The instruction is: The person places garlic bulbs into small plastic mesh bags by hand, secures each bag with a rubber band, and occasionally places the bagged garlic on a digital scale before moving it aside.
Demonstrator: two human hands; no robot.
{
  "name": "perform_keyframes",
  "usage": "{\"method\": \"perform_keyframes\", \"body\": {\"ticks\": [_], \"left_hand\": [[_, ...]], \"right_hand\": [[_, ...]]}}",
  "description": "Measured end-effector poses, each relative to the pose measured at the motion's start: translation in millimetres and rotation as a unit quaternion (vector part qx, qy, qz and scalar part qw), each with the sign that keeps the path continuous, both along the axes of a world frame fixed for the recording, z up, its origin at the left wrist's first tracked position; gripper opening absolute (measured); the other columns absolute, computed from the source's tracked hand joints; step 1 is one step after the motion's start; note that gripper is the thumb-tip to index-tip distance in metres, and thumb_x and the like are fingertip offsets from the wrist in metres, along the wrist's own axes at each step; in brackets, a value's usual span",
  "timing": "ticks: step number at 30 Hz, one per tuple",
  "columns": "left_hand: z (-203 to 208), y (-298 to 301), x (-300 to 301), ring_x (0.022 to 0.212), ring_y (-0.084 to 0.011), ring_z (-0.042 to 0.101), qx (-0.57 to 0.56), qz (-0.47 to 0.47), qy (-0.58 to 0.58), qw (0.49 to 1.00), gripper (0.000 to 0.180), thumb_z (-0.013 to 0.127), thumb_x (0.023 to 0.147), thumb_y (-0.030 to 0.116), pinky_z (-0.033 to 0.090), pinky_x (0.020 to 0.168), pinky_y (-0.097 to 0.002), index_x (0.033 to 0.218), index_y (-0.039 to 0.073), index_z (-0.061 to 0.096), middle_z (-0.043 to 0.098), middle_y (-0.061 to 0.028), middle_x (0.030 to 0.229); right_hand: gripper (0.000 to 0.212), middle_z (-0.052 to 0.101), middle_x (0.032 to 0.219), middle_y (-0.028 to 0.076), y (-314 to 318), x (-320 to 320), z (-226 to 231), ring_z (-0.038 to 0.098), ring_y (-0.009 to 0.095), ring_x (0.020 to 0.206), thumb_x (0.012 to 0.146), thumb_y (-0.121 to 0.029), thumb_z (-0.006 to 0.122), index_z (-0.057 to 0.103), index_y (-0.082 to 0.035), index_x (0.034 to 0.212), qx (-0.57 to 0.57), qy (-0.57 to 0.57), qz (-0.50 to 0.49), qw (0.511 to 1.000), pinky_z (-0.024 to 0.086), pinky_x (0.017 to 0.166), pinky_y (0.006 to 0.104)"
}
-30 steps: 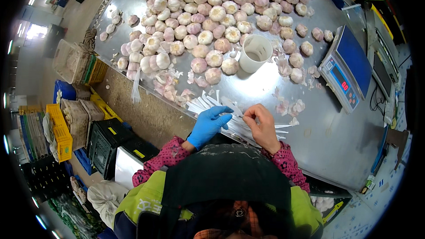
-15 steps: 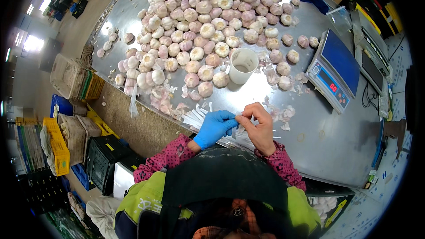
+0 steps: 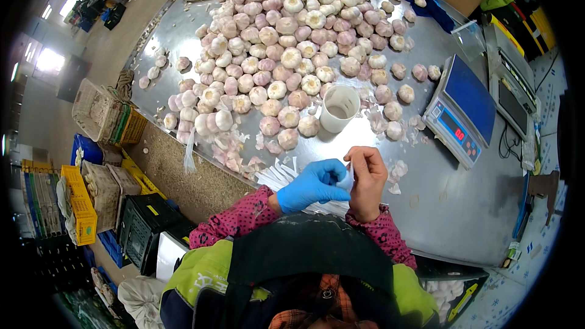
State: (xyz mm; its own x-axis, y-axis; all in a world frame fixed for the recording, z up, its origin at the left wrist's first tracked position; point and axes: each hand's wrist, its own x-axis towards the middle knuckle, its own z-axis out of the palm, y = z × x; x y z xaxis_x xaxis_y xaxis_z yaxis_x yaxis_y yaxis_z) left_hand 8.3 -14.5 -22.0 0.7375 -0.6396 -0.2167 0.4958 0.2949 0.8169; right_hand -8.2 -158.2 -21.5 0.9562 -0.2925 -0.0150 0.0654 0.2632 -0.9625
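My left hand [image 3: 314, 184], in a blue glove, has its fingers curled closed around a thin pale piece [image 3: 347, 179] at the near edge of the metal table. My bare right hand [image 3: 368, 181] pinches the same piece from the other side. Fingers hide much of it, so its kind cannot be made out. Just under and left of my gloved hand lies a bundle of flat white strips [image 3: 275, 174]. Beyond my hands stands a white plastic cup [image 3: 340, 108], with a large heap of garlic bulbs [image 3: 286, 39] behind it.
Garlic in a clear mesh sleeve [image 3: 213, 123] lies at the heap's left edge. Loose skins [image 3: 228, 157] litter the metal table [image 3: 451, 207]. A blue-topped scale [image 3: 466, 106] stands at right. Crates [image 3: 79, 204] are stacked on the floor at left.
My hands have shifted slightly right and turned upright. The pale piece between them shows more now. My left fingers have curled in further.
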Motion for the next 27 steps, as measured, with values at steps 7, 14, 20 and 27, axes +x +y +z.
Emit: {"method": "perform_keyframes", "body": {"ticks": [7, 14, 20, 27], "left_hand": [[-11, 14, 17, 0.072, -0.0047, 0.054, 0.126, 0.203, -0.046, 0.97, 0.009, 0.063, 0.091, 0.004, 0.047, 0.067, -0.0214, 0.1, 0.003, 0.063, 0.062, 0.0015, 0.088], [-17, -3, 73, 0.063, -0.0051, 0.053, 0.033, 0.387, 0.053, 0.92, 0.022, 0.062, 0.095, 0.012, 0.044, 0.056, -0.0192, 0.115, 0.001, 0.064, 0.059, 0.0027, 0.077], [-53, -25, 122, 0.063, -0.01, 0.057, 0.075, 0.406, 0.021, 0.911, 0.02, 0.066, 0.093, 0.014, 0.046, 0.055, -0.0254, 0.108, 0.001, 0.069, 0.065, 0.0011, 0.083], [-90, -1, 94, 0.065, -0.029, 0.067, 0.537, 0.26, -0.308, 0.742, 0.015, 0.063, 0.093, 0.022, 0.05, 0.057, -0.038, 0.098, 0.011, 0.072, 0.071, -0.0137, 0.08]], "right_hand": [[0.012, 0.052, 0.069, -0.001, -12, 1, 3, 0.033, 0.003, 0.044, 0.1, -0.015, 0.055, 0.054, -0.006, 0.092, 0.256, 0.188, 0.122, 0.94, 0.026, 0.039, 0.0192], [0.008, 0.053, 0.069, -0.005, -16, 23, -13, 0.038, 0.001, 0.053, 0.089, -0.007, 0.068, 0.061, -0.003, 0.093, -0.032, 0.107, 0.107, 0.988, 0.028, 0.048, 0.0193], [0.009, 0.063, 0.073, -0.001, -43, 117, -55, 0.051, 0.003, 0.064, 0.088, -0.009, 0.068, 0.064, -0.001, 0.088, -0.113, 0.039, -0.135, 0.984, 0.038, 0.057, 0.0212], [0.023, 0.066, 0.075, 0.019, -56, 107, -166, 0.064, 0.034, 0.067, 0.092, -0.023, 0.061, 0.062, 0.0, 0.088, -0.424, -0.012, -0.044, 0.905, 0.048, 0.062, 0.0413]]}}
